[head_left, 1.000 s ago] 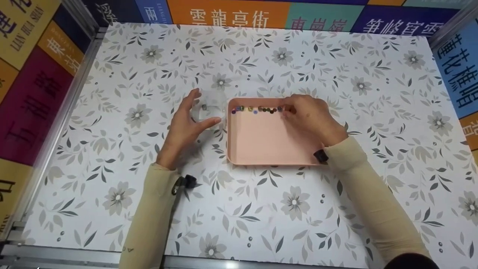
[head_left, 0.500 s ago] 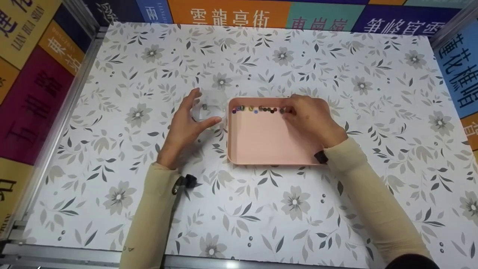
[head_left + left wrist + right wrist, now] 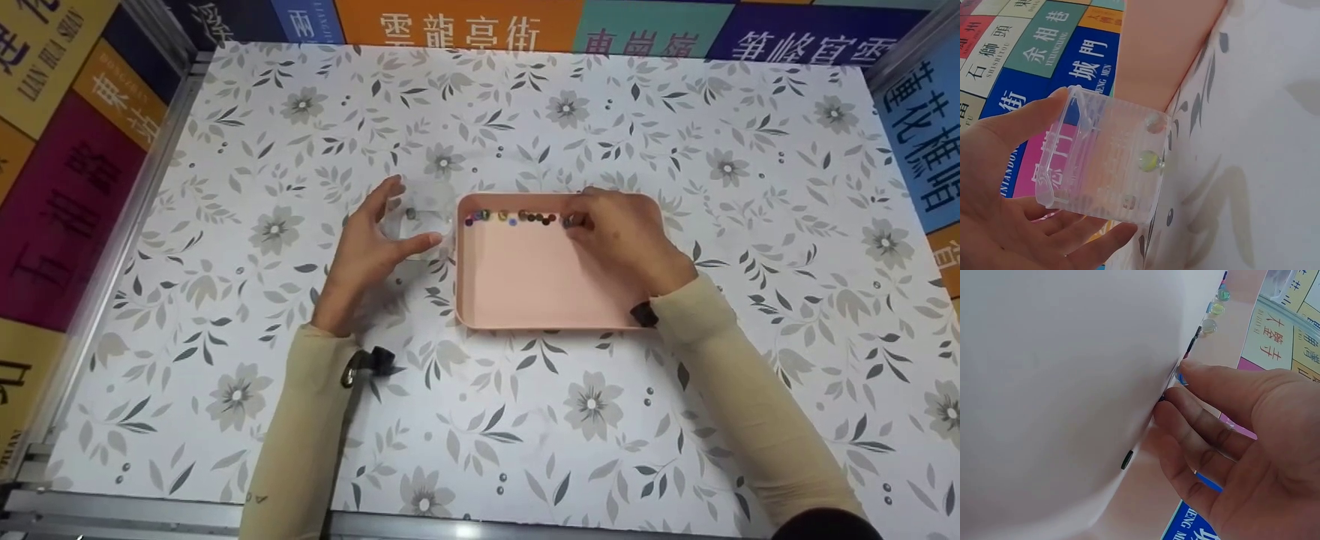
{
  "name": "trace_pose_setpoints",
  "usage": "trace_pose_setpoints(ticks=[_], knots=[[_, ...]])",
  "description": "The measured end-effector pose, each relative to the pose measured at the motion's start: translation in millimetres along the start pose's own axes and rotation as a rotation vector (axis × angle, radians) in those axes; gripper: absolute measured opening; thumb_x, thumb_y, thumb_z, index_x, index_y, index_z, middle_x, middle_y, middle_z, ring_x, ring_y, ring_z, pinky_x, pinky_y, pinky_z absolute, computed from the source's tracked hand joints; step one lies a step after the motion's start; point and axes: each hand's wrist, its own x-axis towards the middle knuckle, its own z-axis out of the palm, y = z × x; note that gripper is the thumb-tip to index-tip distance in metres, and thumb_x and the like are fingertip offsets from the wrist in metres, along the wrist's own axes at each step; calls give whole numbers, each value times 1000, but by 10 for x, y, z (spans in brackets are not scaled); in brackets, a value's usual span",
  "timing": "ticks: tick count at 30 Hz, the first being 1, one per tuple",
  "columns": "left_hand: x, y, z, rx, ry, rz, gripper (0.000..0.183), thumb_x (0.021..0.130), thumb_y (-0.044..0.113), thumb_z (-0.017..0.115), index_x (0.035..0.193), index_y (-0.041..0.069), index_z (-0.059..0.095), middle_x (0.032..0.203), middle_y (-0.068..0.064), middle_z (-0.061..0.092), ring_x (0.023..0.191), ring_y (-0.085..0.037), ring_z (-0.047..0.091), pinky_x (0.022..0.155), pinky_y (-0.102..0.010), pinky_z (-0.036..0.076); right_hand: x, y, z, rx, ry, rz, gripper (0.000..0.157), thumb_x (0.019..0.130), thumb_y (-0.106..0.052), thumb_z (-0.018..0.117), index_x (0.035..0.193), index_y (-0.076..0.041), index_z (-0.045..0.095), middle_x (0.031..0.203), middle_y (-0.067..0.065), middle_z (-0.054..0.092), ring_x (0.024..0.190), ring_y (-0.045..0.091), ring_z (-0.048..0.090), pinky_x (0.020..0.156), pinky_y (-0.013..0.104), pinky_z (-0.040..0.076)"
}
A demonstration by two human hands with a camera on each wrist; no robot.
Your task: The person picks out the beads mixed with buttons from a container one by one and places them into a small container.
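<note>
My left hand holds a clear plastic box between thumb and fingers, on the table just left of a pink tray. A few glass marbles show through the box's wall. Inside the tray, at its far side, my right hand pinches a bluish glass marble between thumb and forefinger, the marble partly hidden by the thumb. Left of these fingers, several marbles and small dark round flat pieces lie in a row along the tray's far wall.
A dark flat round piece lies near the tray wall on the other side of my right hand. The table wears a white floral cover. Colourful panels with lettering stand along its back and sides.
My right fingertips have closed over the marble at the right end of the row, which showed beside them earlier. The left hand and the box have hardly moved.
</note>
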Motion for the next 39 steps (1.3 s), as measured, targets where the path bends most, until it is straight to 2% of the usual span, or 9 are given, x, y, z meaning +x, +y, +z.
trace_pose_setpoints(ticks=[5,9,14,17,19,23,31,39], knots=[[9,27,-29,-40,13,-54,103,74,31,96,161,20,41,162,-9,48,156,-29,38,128,-42,35,18,-19,8,16,3,-20,17,93,-6,77,109,-9,79,106,9,77,96,26,72,86,40,58],[7,75,-54,-28,19,-99,103,73,31,96,160,22,43,161,-8,49,154,-28,40,125,-42,39,35,-23,14,12,-1,-39,16,94,-4,75,109,-8,79,105,11,76,95,27,70,86,41,57],[49,205,-104,78,-24,-162,105,74,34,96,161,21,40,163,-3,49,152,-26,43,118,-39,46,31,-13,-17,-72,9,-10,16,95,-10,75,110,-13,80,109,7,77,98,26,73,86,42,57],[78,302,-136,168,-63,-186,106,74,37,95,162,17,39,163,-4,48,148,-24,47,120,-38,44,28,-12,-24,-87,7,10,17,96,-13,75,111,-14,80,111,6,77,101,25,73,87,42,58],[95,346,-150,214,-85,-188,108,74,39,95,162,14,38,163,-7,48,147,-24,48,122,-38,42,23,-11,-22,-76,0,16,16,96,-13,75,112,-13,80,112,6,77,102,25,73,89,41,58],[105,364,-163,243,-105,-193,110,73,39,96,162,12,37,164,-9,46,146,-25,49,123,-39,41,21,-18,-15,-47,-13,19,15,96,-14,75,111,-12,80,112,6,77,103,24,72,91,41,57],[94,278,-150,209,-109,-164,104,74,38,96,158,15,39,164,-7,44,151,-27,44,125,-40,39,35,-52,-8,90,-50,31,18,97,-10,73,114,-6,78,112,11,75,100,25,69,90,40,57],[122,236,-152,177,-133,-123,102,74,36,96,157,19,39,161,-5,49,150,-27,44,125,-42,38,23,-62,-16,126,-47,17,21,95,-7,74,115,-2,77,110,16,74,99,29,67,89,41,55]])
